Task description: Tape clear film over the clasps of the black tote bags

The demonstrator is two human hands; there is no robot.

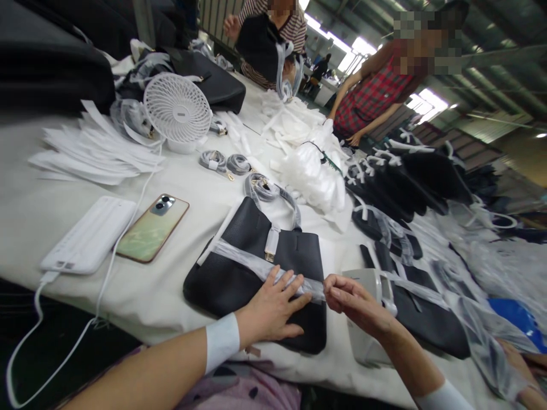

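Note:
A black handbag [239, 233] lies on the white-covered table in front of me. Its handle [294, 208] is wrapped in clear film, and white wrapping covers the tab above a gold clasp [269, 254]. A clear plastic strip [239, 256] runs across the bag's front. My left hand [273, 310] rests flat with spread fingers on the strip and the bag's lower front. At the bag's right edge, my right hand [359, 302] has its fingers pinched together on the end of the strip. A white box-like object [363, 336] stands just beyond that hand, partly hidden by it.
To the left are a phone [154, 228], a white power bank [89, 233] with a cable, paper strips [98, 148] and a small fan [178, 108]. Coiled straps [213, 160] and white wrapping [311, 171] lie behind. More black bags [423, 307] are at right. Two people stand across the table.

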